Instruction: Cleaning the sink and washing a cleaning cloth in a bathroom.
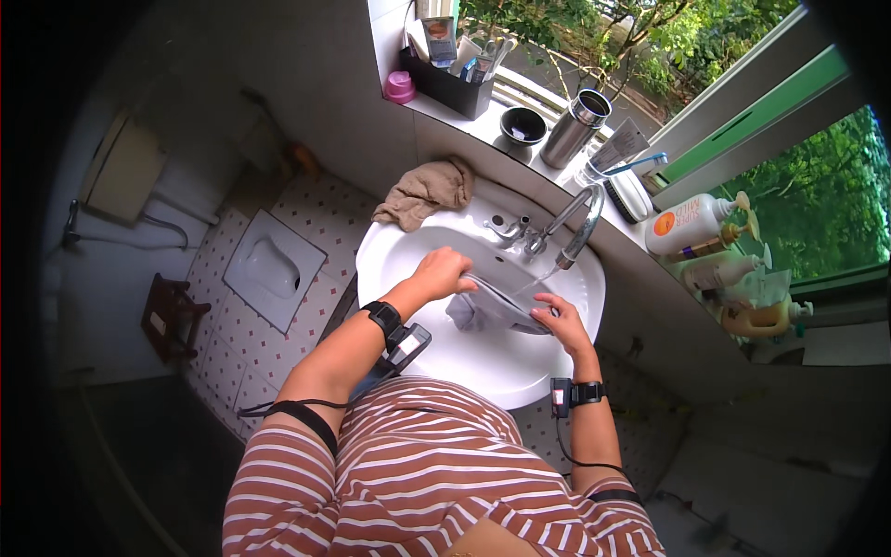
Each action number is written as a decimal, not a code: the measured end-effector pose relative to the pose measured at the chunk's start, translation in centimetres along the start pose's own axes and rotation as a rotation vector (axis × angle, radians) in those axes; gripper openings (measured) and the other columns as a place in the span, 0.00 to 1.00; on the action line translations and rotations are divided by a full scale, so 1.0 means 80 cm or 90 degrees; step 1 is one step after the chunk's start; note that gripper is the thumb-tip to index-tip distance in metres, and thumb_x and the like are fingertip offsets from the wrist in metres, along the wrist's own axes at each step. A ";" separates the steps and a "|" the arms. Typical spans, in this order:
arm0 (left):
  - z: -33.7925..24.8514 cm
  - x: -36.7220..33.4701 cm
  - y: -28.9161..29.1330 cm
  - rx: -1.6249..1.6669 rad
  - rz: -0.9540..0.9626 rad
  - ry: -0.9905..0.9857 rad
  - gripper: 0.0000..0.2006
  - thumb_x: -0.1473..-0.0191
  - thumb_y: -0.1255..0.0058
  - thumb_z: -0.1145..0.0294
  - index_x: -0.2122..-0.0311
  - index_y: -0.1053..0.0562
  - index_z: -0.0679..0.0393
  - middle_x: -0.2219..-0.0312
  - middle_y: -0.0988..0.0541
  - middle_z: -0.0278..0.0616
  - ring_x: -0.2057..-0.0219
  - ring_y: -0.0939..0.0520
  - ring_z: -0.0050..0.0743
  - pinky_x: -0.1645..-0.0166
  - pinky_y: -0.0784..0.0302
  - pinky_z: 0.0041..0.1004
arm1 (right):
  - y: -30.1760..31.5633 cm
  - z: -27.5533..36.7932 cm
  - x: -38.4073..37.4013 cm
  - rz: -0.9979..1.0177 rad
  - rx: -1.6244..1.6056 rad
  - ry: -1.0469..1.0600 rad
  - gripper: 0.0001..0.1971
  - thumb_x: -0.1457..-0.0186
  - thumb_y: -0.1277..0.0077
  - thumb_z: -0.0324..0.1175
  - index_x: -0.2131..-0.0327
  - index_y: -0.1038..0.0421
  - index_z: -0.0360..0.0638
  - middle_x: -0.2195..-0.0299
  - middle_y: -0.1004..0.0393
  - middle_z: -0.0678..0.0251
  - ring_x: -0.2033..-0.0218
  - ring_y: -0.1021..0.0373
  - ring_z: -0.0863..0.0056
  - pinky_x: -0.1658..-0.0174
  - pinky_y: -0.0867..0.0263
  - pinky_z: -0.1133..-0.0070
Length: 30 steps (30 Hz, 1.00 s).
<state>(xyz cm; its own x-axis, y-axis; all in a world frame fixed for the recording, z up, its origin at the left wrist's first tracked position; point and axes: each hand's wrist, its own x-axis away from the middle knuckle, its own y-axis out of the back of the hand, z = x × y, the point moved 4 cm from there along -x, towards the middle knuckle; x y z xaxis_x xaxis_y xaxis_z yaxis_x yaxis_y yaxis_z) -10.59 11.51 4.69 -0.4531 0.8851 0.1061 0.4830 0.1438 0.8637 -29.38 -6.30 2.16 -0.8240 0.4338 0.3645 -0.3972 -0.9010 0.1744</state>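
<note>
My left hand is closed on one end of a thin, pale grey piece of cloth. My right hand pinches its other end, so it stretches slantwise between the two over the white washbasin. Beneath the left hand, a bunched grey-lilac part hangs down in the bowl; whether it belongs to the same piece I cannot tell. The curved metal tap reaches over the basin just beyond my right hand, and a thin stream of water seems to fall from it onto the cloth.
A crumpled brown towel lies on the basin's far left rim. On the windowsill stand a black box, a dark bowl, a steel flask, a brush and several pump bottles. A squat toilet and a brown stool are at left.
</note>
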 end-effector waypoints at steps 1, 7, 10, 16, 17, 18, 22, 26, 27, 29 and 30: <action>-0.002 0.001 0.000 0.053 -0.023 0.012 0.17 0.62 0.42 0.55 0.73 0.28 0.59 0.75 0.25 0.45 0.67 0.26 0.45 0.64 0.31 0.37 | -0.004 0.003 0.002 0.038 0.075 0.040 0.10 0.55 0.44 0.32 0.68 0.30 0.41 0.80 0.37 0.78 0.79 0.44 0.90 0.77 0.47 0.89; -0.029 -0.008 -0.029 0.271 -0.130 0.098 0.14 0.55 0.46 0.59 0.72 0.29 0.62 0.75 0.24 0.50 0.73 0.25 0.51 0.67 0.31 0.37 | -0.004 -0.009 -0.010 -0.169 -0.124 0.015 0.09 0.45 0.54 0.36 0.67 0.31 0.39 0.78 0.35 0.76 0.76 0.41 0.88 0.72 0.43 0.86; -0.049 -0.012 -0.044 0.365 -0.084 0.076 0.15 0.53 0.48 0.60 0.68 0.28 0.62 0.73 0.24 0.51 0.70 0.23 0.48 0.65 0.30 0.34 | -0.031 -0.002 -0.013 -0.171 -0.215 0.042 0.10 0.42 0.60 0.35 0.68 0.32 0.40 0.75 0.35 0.75 0.73 0.40 0.87 0.67 0.43 0.86; -0.052 -0.013 -0.033 0.433 -0.081 0.095 0.15 0.51 0.52 0.61 0.66 0.26 0.64 0.72 0.23 0.51 0.69 0.22 0.45 0.63 0.29 0.31 | -0.052 0.013 -0.008 -0.095 -0.108 0.028 0.15 0.54 0.44 0.37 0.64 0.31 0.39 0.74 0.31 0.73 0.78 0.37 0.88 0.77 0.42 0.88; -0.044 -0.012 -0.028 0.427 -0.110 0.110 0.14 0.51 0.52 0.61 0.67 0.26 0.63 0.73 0.23 0.51 0.69 0.22 0.45 0.63 0.29 0.31 | -0.051 0.014 -0.006 -0.094 -0.106 0.030 0.15 0.54 0.44 0.37 0.64 0.31 0.39 0.74 0.31 0.73 0.78 0.37 0.88 0.77 0.42 0.88; -0.037 -0.010 -0.022 0.421 -0.139 0.125 0.14 0.51 0.53 0.62 0.67 0.26 0.63 0.73 0.23 0.51 0.69 0.22 0.45 0.63 0.29 0.31 | -0.047 0.012 -0.004 -0.109 -0.096 0.007 0.14 0.54 0.43 0.35 0.65 0.30 0.38 0.72 0.31 0.72 0.74 0.37 0.87 0.71 0.41 0.87; -0.016 -0.005 -0.018 0.370 -0.162 0.144 0.12 0.53 0.52 0.64 0.68 0.26 0.63 0.74 0.23 0.50 0.70 0.22 0.43 0.64 0.29 0.31 | -0.025 -0.005 -0.006 -0.175 -0.105 -0.009 0.13 0.53 0.45 0.33 0.64 0.29 0.37 0.73 0.31 0.74 0.72 0.37 0.88 0.68 0.41 0.87; -0.040 -0.005 -0.030 0.419 -0.172 0.127 0.11 0.53 0.52 0.65 0.70 0.26 0.63 0.77 0.23 0.49 0.74 0.23 0.41 0.66 0.30 0.30 | -0.031 -0.019 -0.013 -0.154 -0.253 0.053 0.11 0.47 0.51 0.36 0.63 0.31 0.40 0.74 0.33 0.77 0.73 0.39 0.89 0.67 0.43 0.90; -0.049 -0.007 -0.036 0.419 -0.162 0.114 0.11 0.53 0.52 0.65 0.69 0.26 0.63 0.77 0.23 0.46 0.75 0.22 0.36 0.68 0.29 0.29 | -0.039 -0.015 -0.014 -0.153 -0.251 0.059 0.11 0.47 0.51 0.36 0.63 0.31 0.40 0.74 0.33 0.77 0.73 0.39 0.89 0.67 0.43 0.90; -0.073 -0.008 -0.054 0.582 -0.018 0.126 0.12 0.52 0.55 0.66 0.65 0.27 0.63 0.76 0.24 0.41 0.75 0.23 0.30 0.70 0.28 0.27 | -0.060 -0.008 -0.017 -0.125 -0.295 0.087 0.14 0.44 0.55 0.39 0.59 0.34 0.41 0.71 0.34 0.76 0.72 0.41 0.89 0.67 0.44 0.89; -0.079 -0.009 -0.063 0.617 0.044 0.106 0.13 0.52 0.58 0.68 0.62 0.29 0.62 0.75 0.24 0.40 0.74 0.23 0.28 0.71 0.28 0.26 | -0.071 -0.010 -0.016 -0.095 -0.311 0.081 0.16 0.43 0.58 0.42 0.55 0.38 0.42 0.68 0.35 0.74 0.70 0.40 0.88 0.67 0.42 0.86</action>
<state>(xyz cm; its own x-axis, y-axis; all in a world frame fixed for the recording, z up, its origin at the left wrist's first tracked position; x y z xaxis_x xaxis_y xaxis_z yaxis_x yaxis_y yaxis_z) -17.43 7.33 3.40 -0.4641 0.8426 0.2732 0.8841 0.4598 0.0836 -26.41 -1.69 -0.04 -0.7743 0.5818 0.2489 -0.6314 -0.7367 -0.2422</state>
